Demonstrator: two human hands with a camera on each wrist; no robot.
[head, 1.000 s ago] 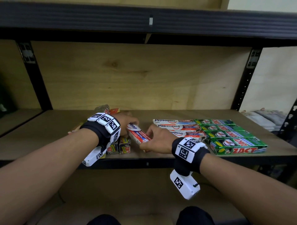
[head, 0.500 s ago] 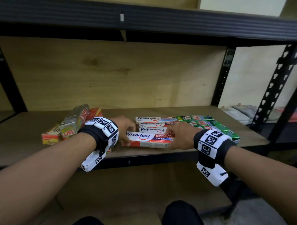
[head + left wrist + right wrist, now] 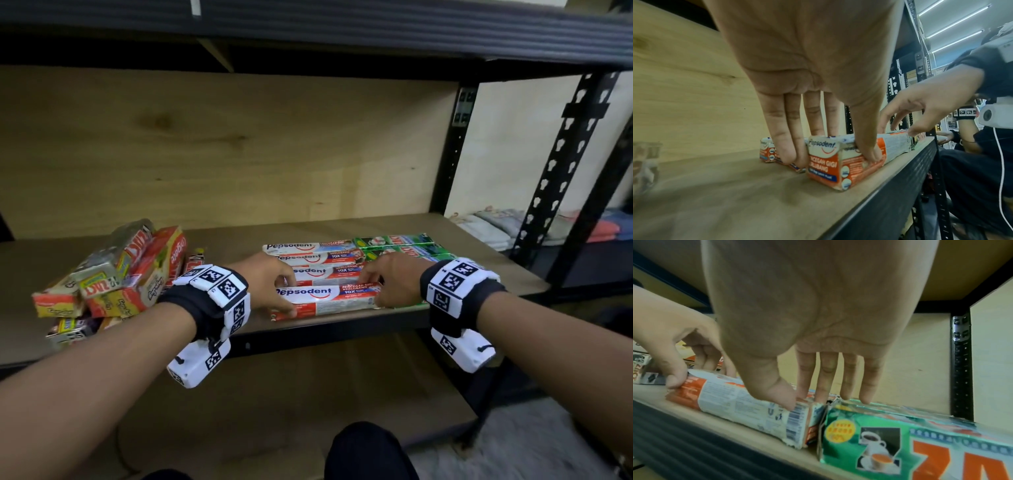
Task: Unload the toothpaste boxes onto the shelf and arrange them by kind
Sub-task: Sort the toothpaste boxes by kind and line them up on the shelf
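A: Where was the toothpaste box (image 3: pixel 327 299) sitting?

B: It lay flat on the shelf (image 3: pixel 222 250), along the front edge, the nearest one in a row of white-and-red boxes (image 3: pixel 308 255) just behind it. Its right end touched a green box (image 3: pixel 920 443) lying end to end with it.

A: And the hands?

B: The left hand (image 3: pixel 265 286) was at the box's left end. In the left wrist view the thumb was pressed against the front face, and the fingers (image 3: pixel 785 129) reached down over the top and the back side, so the box was pinched between them. The right hand (image 3: pixel 394 282) was at the right end, thumb on the front face and fingers over the top; two of its fingertips rested on the green box beside it.

A: What else lay near the box?

B: To its left, well apart, was a loose heap of mixed boxes (image 3: pixel 113 277), some red and yellow, lying tilted over one another. Behind the green box sat more green boxes (image 3: pixel 404 245) side by side. Past the right post of the shelf, folded cloths (image 3: pixel 493 228) were stacked.
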